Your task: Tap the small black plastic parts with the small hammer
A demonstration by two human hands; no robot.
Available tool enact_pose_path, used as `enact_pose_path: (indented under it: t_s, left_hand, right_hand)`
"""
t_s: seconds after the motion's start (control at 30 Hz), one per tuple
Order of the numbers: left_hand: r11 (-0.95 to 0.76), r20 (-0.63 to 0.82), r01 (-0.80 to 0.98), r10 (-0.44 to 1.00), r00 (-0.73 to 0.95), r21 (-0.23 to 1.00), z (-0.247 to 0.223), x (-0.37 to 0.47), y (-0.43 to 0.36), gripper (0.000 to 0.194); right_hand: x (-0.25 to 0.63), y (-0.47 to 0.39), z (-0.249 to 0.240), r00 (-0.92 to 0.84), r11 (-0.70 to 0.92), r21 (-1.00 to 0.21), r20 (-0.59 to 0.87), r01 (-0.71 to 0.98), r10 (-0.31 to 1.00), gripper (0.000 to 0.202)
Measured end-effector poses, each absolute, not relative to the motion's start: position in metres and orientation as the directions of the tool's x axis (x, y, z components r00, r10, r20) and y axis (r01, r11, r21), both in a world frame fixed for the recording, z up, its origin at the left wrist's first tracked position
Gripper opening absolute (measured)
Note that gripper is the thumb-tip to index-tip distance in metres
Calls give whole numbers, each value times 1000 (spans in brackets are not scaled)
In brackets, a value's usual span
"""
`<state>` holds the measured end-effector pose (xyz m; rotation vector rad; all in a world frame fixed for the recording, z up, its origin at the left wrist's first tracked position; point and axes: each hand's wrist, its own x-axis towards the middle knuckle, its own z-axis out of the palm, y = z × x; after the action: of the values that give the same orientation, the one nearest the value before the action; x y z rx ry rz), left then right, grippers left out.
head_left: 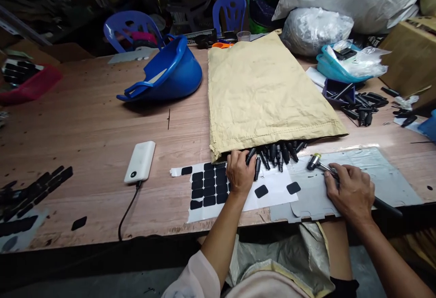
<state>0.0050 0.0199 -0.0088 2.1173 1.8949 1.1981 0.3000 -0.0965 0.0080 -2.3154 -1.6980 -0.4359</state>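
Note:
My left hand (240, 171) is at the mouth of a large tan paper sack (269, 89), fingers closed round a small black cylindrical part (251, 155). Beside it, more black cylindrical parts (279, 153) spill from under the sack's edge. Below my left hand lies a white sheet (245, 202) with rows of black rounded stickers (209, 190), partly hidden by the hand. My right hand (352, 191) rests on a grey mat (384, 171), wrapped round the handle of a small hammer (316, 162) with a yellow-tipped metal head pointing left.
A white power bank (140, 161) with a black cable lies left of the stickers. Behind it a blue plastic basin (180, 68) leans on its side. At right are a turquoise basket (340, 68), loose black parts (366, 107) and a cardboard box (412, 57). The table's front edge runs below my hands.

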Motion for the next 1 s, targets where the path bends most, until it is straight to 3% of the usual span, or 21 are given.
enact_pose_path:
  t_s: [0.37,1.0]
  left_hand:
    - [-333,528,772,849,-4,541,-6,-1,11,15]
    - [-325,467,670,884,-36,668,-1,-6,17,8]
  right_hand:
    - [297,-100,7,239,-287,93,346,953,907,36]
    - [295,-96,9,220,-221,-46,408,974,886,39]
